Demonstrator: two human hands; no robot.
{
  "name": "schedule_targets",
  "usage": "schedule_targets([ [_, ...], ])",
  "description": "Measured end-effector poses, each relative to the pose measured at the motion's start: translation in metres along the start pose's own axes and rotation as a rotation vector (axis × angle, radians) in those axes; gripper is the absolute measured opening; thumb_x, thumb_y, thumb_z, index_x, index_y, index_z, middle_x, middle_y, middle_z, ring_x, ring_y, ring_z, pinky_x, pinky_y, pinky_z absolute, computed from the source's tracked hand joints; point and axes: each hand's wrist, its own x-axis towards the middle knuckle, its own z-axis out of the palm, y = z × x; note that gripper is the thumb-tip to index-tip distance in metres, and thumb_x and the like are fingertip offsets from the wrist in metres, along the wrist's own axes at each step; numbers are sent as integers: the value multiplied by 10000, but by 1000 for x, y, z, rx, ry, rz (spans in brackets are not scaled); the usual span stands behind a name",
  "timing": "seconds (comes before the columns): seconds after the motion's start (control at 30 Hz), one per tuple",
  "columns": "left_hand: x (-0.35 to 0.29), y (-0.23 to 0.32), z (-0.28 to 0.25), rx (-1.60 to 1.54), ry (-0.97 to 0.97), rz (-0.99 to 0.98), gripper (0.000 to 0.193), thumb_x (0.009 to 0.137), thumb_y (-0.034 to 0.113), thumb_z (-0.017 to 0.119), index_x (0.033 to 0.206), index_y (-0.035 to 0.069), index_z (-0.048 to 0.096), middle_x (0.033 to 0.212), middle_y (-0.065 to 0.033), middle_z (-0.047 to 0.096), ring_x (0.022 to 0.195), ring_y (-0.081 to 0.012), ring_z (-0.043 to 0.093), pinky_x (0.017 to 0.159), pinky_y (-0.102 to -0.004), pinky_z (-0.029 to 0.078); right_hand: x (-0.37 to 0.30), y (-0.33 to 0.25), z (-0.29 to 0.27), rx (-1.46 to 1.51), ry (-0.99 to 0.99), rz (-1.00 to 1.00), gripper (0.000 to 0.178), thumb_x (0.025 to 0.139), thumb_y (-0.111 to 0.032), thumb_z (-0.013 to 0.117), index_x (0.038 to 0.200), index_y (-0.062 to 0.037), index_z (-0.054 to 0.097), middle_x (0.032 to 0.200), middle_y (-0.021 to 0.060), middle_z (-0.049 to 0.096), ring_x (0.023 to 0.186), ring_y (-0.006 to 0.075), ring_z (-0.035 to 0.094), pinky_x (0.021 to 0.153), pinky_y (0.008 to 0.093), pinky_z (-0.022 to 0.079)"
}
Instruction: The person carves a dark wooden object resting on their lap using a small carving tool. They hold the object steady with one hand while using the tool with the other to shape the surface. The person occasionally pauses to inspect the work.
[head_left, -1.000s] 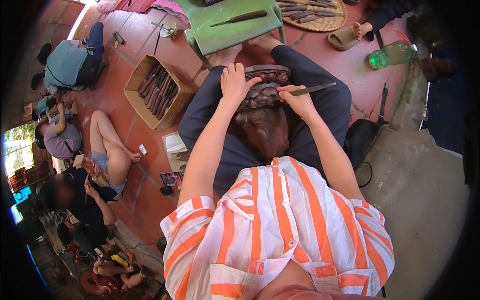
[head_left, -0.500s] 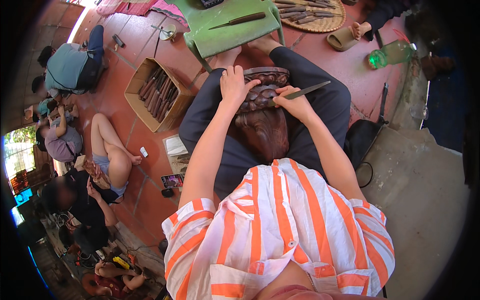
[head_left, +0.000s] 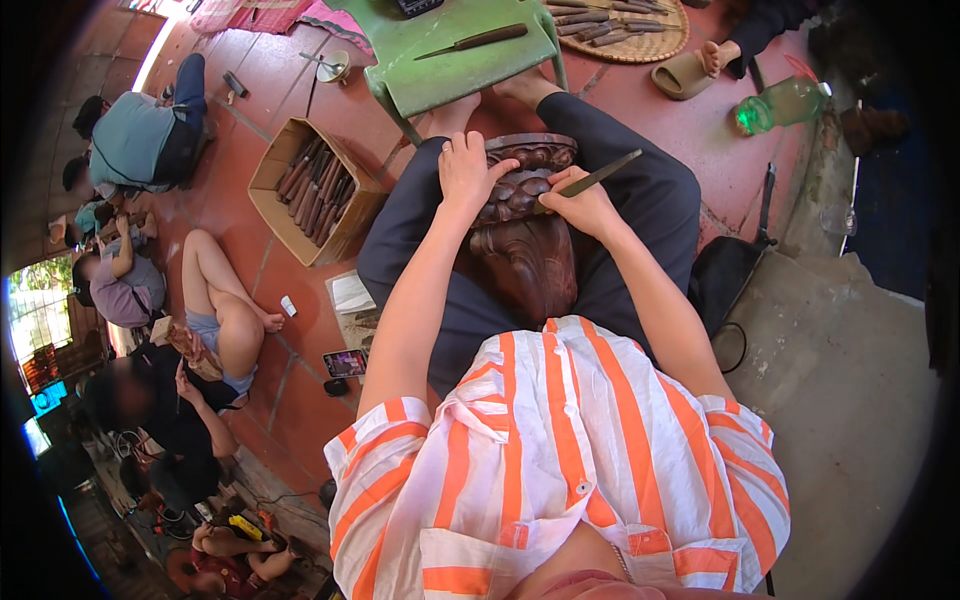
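Note:
A dark reddish-brown carved wooden piece, with scrolled and beaded relief along its far end, lies between my thighs. My left hand grips the left edge of its far end, thumb stretched over the carving. In my right hand is a narrow, tapered grey file, pinched between thumb and fingers. Its free end points up and to the right over my right thigh. The file's other end reaches the right side of the carving, where my fingers partly hide the contact.
Ahead stands a green plastic stool bearing a wooden-handled tool. A cardboard box of handled tools sits left; a woven tray holds more. A green bottle lies right. Several people sit at left, one nearby holding a wooden piece.
The file has shifted left toward the carving and its free end has tilted farther up. My right hand has moved with it slightly; my left hand stays in place.

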Motion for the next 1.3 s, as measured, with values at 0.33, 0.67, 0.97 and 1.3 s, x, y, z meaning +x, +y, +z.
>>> schedule_targets([
  [0.33, 0, -1, 0, 7, 15, 12, 612, 700, 525, 744, 916, 8, 499, 926, -177, 521, 863, -383, 552, 723, -464, 481, -2, -2, -1, 2, -83, 94, 278, 692, -259, 704, 859, -38, 724, 942, 177, 673, 964, 310, 611, 866, 378, 481],
  [0.67, 0, -1, -1, 3, 1, -1, 613, 702, 516, 749, 925, 3, 498, 938, -185, 524, 877, -389, 550, 729, -466, 480, 3, 3, -8, 102, -170, 119, 278, 703, -282, 705, 823, -31, 715, 952, 157, 663, 1004, 285, 609, 895, 377, 468],
  [0.97, 0, -1, 2, 5, 4, 17, 624, 692, 515, 757, 931, 1, 497, 932, -182, 520, 867, -390, 546, 735, -464, 477, 4, 7, -11, 346, -99, 200, 258, 768, -147, 674, 923, 58, 701, 816, 153, 698, 715, 155, 652, 700, 269, 502],
  [1.3, 5, -4, 6, 58, 20, 42, 626, 684, 524, 755, 923, 1, 507, 918, -184, 541, 846, -386, 556, 738, -468, 473, -53, 37, -25, 599, 72, 198, 223, 868, -119, 599, 755, 66, 650, 1104, 134, 671, 980, 186, 602, 875, 303, 444],
])
